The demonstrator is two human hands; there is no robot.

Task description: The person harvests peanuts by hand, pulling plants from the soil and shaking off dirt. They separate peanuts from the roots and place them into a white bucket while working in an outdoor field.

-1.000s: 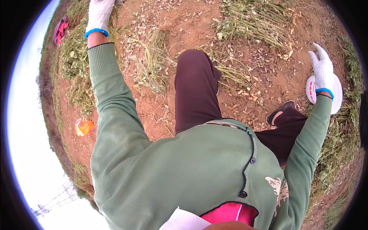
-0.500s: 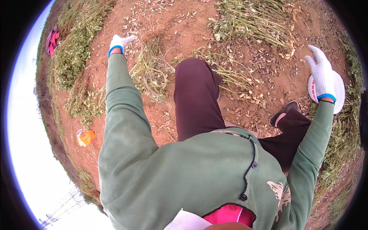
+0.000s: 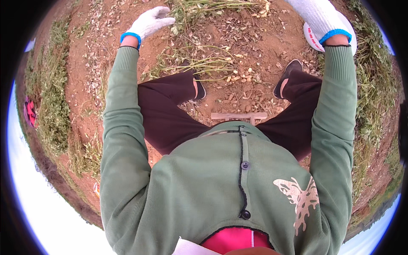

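My left hand (image 3: pixel 149 23), in a white knit glove with a blue cuff, is empty with its fingers apart. It hovers just left of a heap of pulled peanut plants (image 3: pixel 208 9). My right hand (image 3: pixel 312 18), gloved the same way, reaches past the upper right edge, so its fingers are cut off. Below it in the picture, partly covered, lies a round white plastic thing (image 3: pixel 347 30) with red print. Between my feet and the heap lie more peanut stalks (image 3: pixel 195 63), with several loose peanuts (image 3: pixel 244 77) at their right end.
I sit with knees apart over a low wooden stool (image 3: pixel 238 115). Dark shoes (image 3: pixel 293 68) rest on reddish soil strewn with dry leaves. Rows of green plants (image 3: pixel 55 93) run along the left, and more foliage (image 3: pixel 367 89) the right. A pink and black item (image 3: pixel 29 111) lies far left.
My body has turned to the right, bringing the heap and stalks between my arms. Both hands have moved forward; the left has gone from bare soil to beside the heap.
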